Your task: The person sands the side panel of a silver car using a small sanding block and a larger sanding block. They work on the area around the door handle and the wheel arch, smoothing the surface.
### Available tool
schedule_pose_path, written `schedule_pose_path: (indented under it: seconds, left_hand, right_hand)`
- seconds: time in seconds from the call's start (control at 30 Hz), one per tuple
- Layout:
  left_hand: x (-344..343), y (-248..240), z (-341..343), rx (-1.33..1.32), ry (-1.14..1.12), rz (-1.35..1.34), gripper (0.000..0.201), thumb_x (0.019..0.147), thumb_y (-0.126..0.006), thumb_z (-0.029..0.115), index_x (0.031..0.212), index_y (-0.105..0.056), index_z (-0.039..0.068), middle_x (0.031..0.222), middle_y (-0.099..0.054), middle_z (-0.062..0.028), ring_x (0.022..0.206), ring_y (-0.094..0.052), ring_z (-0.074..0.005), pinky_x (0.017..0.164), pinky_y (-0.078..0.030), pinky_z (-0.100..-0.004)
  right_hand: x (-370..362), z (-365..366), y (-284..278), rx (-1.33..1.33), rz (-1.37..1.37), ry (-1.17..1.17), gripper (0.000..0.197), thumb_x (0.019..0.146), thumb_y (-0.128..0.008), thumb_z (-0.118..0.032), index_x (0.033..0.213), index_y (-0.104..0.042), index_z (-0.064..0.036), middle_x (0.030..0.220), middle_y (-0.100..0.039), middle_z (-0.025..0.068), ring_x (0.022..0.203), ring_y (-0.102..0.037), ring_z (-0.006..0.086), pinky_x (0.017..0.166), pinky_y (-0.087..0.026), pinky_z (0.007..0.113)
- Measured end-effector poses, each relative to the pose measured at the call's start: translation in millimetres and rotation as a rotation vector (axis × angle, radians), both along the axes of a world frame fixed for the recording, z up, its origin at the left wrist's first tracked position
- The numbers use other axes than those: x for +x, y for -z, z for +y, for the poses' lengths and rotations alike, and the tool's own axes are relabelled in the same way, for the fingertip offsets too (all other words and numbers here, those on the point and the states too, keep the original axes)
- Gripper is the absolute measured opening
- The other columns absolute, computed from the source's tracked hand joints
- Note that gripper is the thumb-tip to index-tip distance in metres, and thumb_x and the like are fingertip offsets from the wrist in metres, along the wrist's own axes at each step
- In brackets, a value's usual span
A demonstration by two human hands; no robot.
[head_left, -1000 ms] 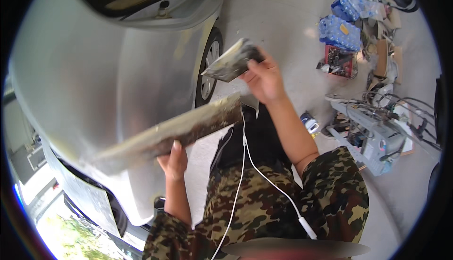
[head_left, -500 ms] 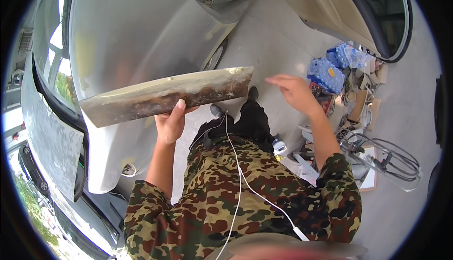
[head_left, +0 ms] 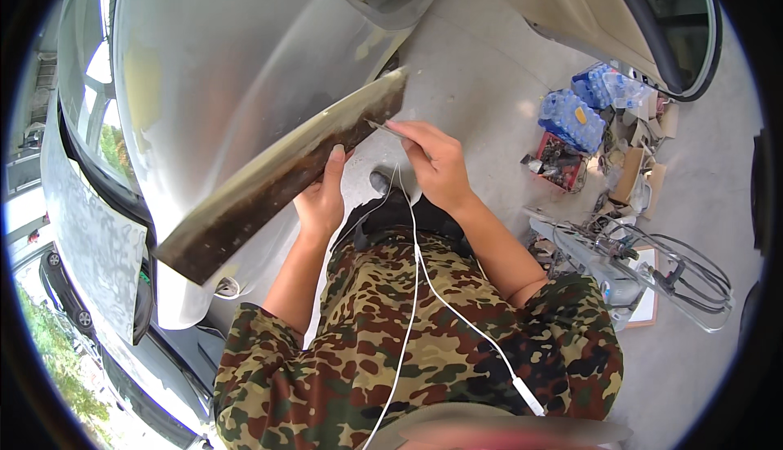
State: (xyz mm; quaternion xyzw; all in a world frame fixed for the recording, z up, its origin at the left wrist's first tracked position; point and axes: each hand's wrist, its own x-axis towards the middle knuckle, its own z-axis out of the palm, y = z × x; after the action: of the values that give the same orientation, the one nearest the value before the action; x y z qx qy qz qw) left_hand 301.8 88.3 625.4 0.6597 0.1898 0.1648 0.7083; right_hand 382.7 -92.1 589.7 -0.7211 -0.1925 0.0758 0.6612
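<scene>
A long, flat board (head_left: 277, 181) slants up to the right before me. Its face is stained dark brown, and pale, putty-like residue runs along the far edge. My left hand (head_left: 320, 201) grips its near edge, thumb pressed on the stained face and the other fingers mostly behind it. At the board's upper right part, my right hand (head_left: 436, 160) pinches a thin grey flat piece (head_left: 385, 128) seen edge-on. The tip of that piece is close to the board's near edge; whether they touch I cannot tell.
A grey car body panel (head_left: 245, 58) with yellowish patches stands just beyond the board. An open car door (head_left: 587, 17) reaches in at upper right. On the floor to the right lie blue-wrapped bottle packs (head_left: 571, 119), a red crate (head_left: 559, 164), cardboard boxes and coiled cable (head_left: 693, 279).
The board has swung from nearly level to a steep slant, its right end rising and its left end dropping. My right hand has come left to the board.
</scene>
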Motion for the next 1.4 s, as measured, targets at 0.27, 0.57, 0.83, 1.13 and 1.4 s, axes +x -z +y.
schedule_pose_path:
  seconds: [0.27, 0.57, 0.83, 1.13, 1.4]
  left_hand:
    - [-16, 7, 15, -0.047, -0.098, 0.083, 0.036, 0.109, -0.063, 0.006, 0.142, -0.054, -0.006, 0.137, -0.062, -0.0151, 0.123, -0.063, -0.024, 0.104, -0.064, -0.049]
    - [-21, 12, 11, 0.063, -0.065, 0.049, 0.034, 0.109, -0.063, 0.003, 0.14, -0.056, -0.008, 0.135, -0.064, -0.0173, 0.121, -0.065, -0.0242, 0.105, -0.063, -0.0475]
    - [-27, 12, 42, 0.091, -0.182, 0.03, 0.037, 0.108, -0.062, 0.003, 0.142, -0.054, -0.009, 0.138, -0.063, -0.0175, 0.12, -0.066, -0.0254, 0.099, -0.066, -0.0477]
    - [-76, 14, 73, 0.116, -0.239, 0.084, 0.056, 0.108, -0.062, 0.003, 0.159, -0.04, 0.003, 0.149, -0.056, -0.0165, 0.128, -0.065, -0.0274, 0.096, -0.067, -0.0444]
    - [-85, 18, 83, 0.15, -0.168, 0.161, 0.054, 0.108, -0.062, 0.004, 0.158, -0.041, 0.004, 0.149, -0.057, -0.0162, 0.128, -0.066, -0.0275, 0.096, -0.067, -0.0462]
  right_hand:
    - [10, 6, 20, -0.026, -0.108, 0.296, 0.04, 0.098, -0.061, 0.01, 0.134, -0.073, -0.0024, 0.118, -0.076, 0.0174, 0.095, -0.073, 0.0262, 0.084, -0.056, 0.033]
    - [2, 45, 16, -0.06, -0.249, 0.231, 0.042, 0.093, -0.063, 0.012, 0.131, -0.074, -0.0029, 0.119, -0.076, 0.0142, 0.093, -0.072, 0.0256, 0.082, -0.057, 0.032]
    - [13, 37, 60, 0.123, 0.124, 0.289, 0.038, 0.101, -0.061, 0.006, 0.137, -0.071, -0.0022, 0.119, -0.074, 0.0088, 0.098, -0.064, 0.0147, 0.089, -0.051, 0.027]
    - [85, 146, 184, 0.133, 0.062, 0.678, 0.044, 0.098, -0.059, 0.01, 0.136, -0.073, -0.0069, 0.127, -0.075, 0.0129, 0.103, -0.069, 0.0205, 0.09, -0.053, 0.029]
    - [27, 186, 189, 0.108, 0.074, 0.646, 0.043, 0.098, -0.06, 0.011, 0.135, -0.072, -0.0056, 0.129, -0.074, 0.0154, 0.107, -0.073, 0.0261, 0.093, -0.057, 0.034]
